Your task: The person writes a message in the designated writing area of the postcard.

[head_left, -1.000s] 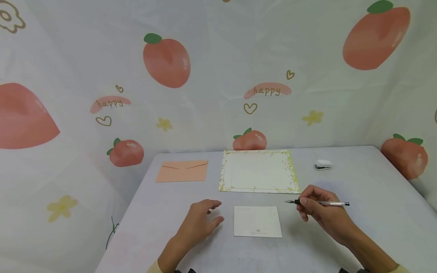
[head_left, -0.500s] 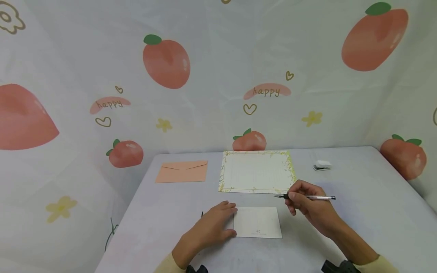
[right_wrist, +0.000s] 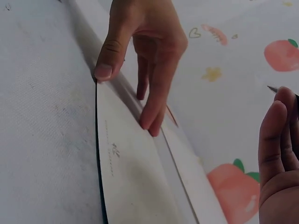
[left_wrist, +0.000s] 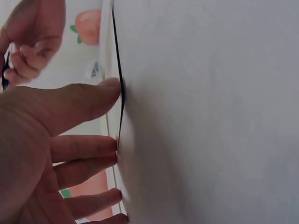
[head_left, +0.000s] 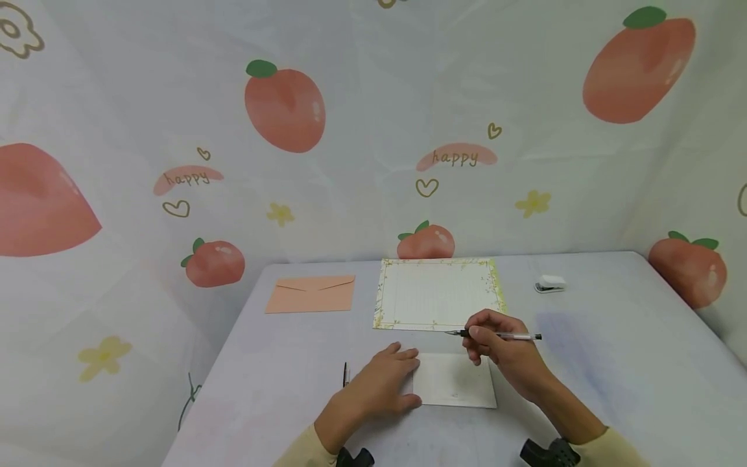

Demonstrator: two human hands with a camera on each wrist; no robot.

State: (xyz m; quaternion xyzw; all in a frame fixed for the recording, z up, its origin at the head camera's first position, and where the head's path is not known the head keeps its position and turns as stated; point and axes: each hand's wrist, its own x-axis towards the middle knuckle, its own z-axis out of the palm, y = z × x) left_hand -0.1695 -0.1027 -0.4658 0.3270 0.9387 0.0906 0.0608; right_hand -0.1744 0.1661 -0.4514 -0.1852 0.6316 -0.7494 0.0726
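Observation:
A small cream card (head_left: 452, 383) lies on the table in front of the person, with a tiny printed mark near its lower edge. My left hand (head_left: 382, 386) presses its left edge, fingers and thumb spread; the right wrist view shows the thumb on the corner of the card (right_wrist: 131, 177). Above the card's upper right part, my right hand (head_left: 504, 353) holds a clear pen with a black grip (head_left: 516, 336) in a writing grasp, its tip pointing left. Much of the pen is hidden by the hand in the right wrist view.
A bordered sheet of letter paper (head_left: 438, 295) lies behind the card. To its left is a peach envelope (head_left: 310, 294); to its right, a small white stapler (head_left: 550, 283). A thin dark stick-like item (head_left: 345, 374) shows partly behind the left hand.
My left hand has come down onto the card's left edge, and the card has slid slightly right. My right hand has moved left with the pen, over the card.

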